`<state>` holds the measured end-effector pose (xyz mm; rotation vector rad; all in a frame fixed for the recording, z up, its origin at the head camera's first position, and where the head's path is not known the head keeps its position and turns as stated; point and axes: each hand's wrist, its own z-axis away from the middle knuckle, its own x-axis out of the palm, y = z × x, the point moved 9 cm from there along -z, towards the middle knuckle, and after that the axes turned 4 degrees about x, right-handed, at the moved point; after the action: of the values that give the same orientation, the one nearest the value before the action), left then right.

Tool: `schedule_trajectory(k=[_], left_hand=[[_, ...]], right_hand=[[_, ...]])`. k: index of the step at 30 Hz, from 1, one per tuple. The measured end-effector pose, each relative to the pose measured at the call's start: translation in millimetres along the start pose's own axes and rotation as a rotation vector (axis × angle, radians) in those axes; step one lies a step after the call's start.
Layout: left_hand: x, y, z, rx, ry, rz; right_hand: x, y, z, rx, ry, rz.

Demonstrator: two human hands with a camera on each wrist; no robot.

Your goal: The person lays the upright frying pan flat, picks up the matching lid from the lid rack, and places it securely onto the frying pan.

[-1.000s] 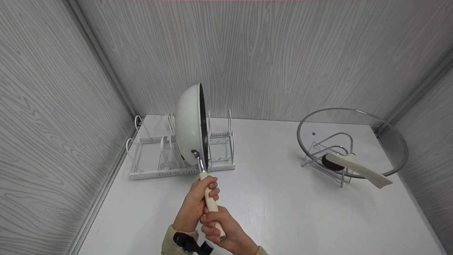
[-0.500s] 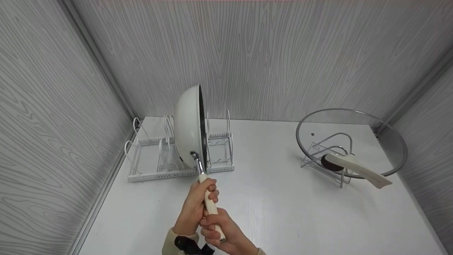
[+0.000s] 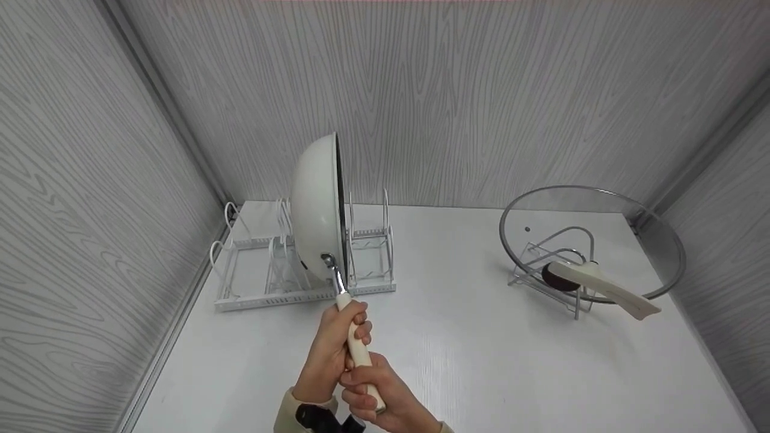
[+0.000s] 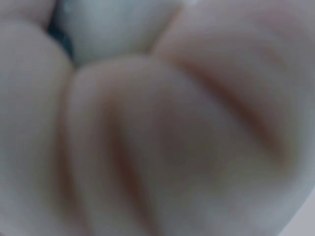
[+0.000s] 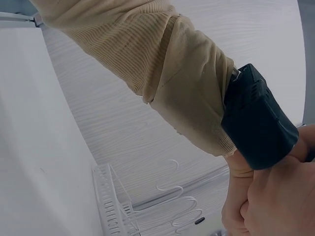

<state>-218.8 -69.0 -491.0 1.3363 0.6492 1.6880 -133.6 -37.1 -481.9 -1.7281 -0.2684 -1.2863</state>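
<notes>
A white metal-wire rack [image 3: 264, 302] stands on the counter [image 3: 457, 337], its loops rising either side of the round white wok [image 3: 314, 207], held on edge; contact is unclear. Well apart, a grey wire stand [image 3: 577, 307] carries a clear glass lid [image 3: 631, 246]. Left hand [image 3: 337, 337] and right hand [image 3: 385, 388] grasp the cream handle [image 3: 359, 350], fingers curled. The wok's top sits slightly higher than half a second ago.

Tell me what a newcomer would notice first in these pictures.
Probably the white pan, standing on edge at the rack on the left, its handle gripped by the left hand and right hand. Next, the big glass lid, tilted in a wire stand on the right.
</notes>
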Motion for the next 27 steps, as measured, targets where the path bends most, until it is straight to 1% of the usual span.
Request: schedule_trajectory(k=[6, 13, 19, 23, 27], left_hand=[[5.9, 8.8, 5.6, 0.027, -0.021, -0.022], [13.7, 17.5, 15.2, 0.06, -0.05, 0.004], [17.2, 22.9, 21.1, 0.075, -0.052, -0.003], [19.2, 26.0, 25.3, 0.095, -0.058, 0.017], [22.6, 30.3, 30.6, 0.11, -0.074, 0.03]], right_hand=[[7.2, -3, 2, -0.008, 0.004, 0.019], [14.7, -3, 4, -0.009, 0.004, 0.032], [21.3, -4, 7, -0.034, -0.013, 0.012], [26.5, -3, 10, -0.039, -0.02, 0.007], [30.4, -3, 12, -0.032, -0.008, 0.024]])
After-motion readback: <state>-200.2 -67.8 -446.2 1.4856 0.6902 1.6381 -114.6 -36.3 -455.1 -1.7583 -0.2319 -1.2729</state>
